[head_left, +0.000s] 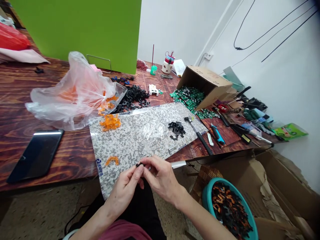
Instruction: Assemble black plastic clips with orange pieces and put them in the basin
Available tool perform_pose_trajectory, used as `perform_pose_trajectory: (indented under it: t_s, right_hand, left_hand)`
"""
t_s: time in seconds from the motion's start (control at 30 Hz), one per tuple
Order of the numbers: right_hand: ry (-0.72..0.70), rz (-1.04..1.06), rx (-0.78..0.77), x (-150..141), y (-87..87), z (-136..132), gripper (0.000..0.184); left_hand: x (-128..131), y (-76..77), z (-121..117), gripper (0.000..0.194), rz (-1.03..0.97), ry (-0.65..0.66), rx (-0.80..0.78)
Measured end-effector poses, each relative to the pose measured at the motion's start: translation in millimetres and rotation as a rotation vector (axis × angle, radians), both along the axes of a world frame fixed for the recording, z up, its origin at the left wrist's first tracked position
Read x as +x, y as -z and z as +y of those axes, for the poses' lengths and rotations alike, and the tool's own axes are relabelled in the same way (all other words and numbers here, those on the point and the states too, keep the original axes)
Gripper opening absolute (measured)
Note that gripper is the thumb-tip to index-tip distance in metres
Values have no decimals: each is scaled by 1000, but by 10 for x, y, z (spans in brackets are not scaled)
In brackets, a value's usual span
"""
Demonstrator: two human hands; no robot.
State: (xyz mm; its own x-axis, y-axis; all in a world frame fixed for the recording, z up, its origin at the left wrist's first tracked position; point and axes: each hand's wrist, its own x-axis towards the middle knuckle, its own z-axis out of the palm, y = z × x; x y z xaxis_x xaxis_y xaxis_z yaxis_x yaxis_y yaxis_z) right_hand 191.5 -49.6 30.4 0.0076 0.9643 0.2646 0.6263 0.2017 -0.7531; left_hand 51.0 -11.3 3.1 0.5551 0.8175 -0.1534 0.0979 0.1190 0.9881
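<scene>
My left hand and my right hand meet at the near edge of a speckled grey mat. Both are pinched together on a small black plastic part held between the fingertips. An orange clip lies on the mat just left of my hands. A pile of orange clips sits at the mat's far left. Clear plastic pieces lie in the mat's middle, with a small heap of black parts to their right.
A small hammer lies at the mat's right edge. A teal bowl of black and orange parts stands low right. A phone lies at left. A plastic bag, a cardboard box spilling green pieces, and tools crowd the wooden table.
</scene>
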Motion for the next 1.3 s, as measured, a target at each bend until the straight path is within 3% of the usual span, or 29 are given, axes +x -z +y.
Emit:
perform_pose_trajectory:
  t_s: [0.13,0.27,0.47,0.7,0.9,1.07,1.17,1.3]
  right_hand:
    - [-134,-5,3,126,38,110,22]
    - [-18,-308,29,399,150,461,18]
    - [-95,-575,-24,516,257,936,12]
    - [-143,-671,-53,486,272,1035,9]
    - [-72,-540,-11,475,156,845,8]
    - [-58,59,23,161,-1,357,10]
    - [-51,188,13,-64,26,150,11]
    - [9,212,4,-188,132,77,10]
  left_hand:
    - [-40,74,28,40,-110,-102,-167]
    - [-110,40,62,52,-131,-173,-337]
    - [-174,-27,28,52,-108,-248,-346]
    - [-170,-23,9,56,-179,-310,-429]
    - [-137,-5,25,45,-290,-317,-475]
    - [-96,28,18,49,-333,-316,-401]
    - [-69,47,7,50,-349,-305,-363]
    - [-60,63,-6,47,-361,-293,-348]
